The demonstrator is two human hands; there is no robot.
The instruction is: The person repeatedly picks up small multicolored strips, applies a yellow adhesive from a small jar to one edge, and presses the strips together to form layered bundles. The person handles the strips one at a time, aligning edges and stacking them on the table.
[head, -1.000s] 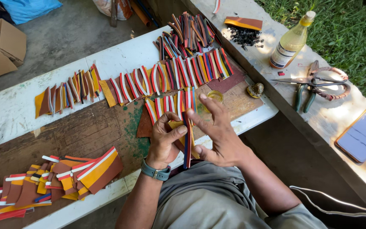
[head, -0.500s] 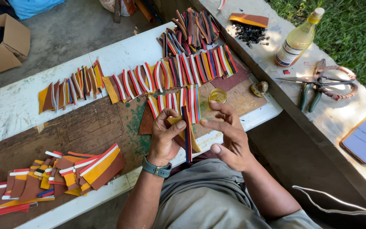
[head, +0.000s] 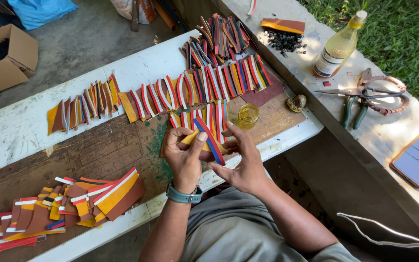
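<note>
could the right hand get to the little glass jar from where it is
Probably yes: the jar stands open on the bench just beyond the right hand, nothing between them, though that hand is pinching a striped piece.

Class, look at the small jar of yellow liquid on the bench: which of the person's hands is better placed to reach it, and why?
Probably the right hand: the small jar stands just beyond it, while the left hand pinches the striped strip farther away.

Both forearms reach forward from below. The left hand (head: pixel 184 156), a band on its wrist, curls with thumb raised, touching the right hand (head: pixel 241 160), whose 4 fingers (head: pixel 233 133) bend toward it.
</note>
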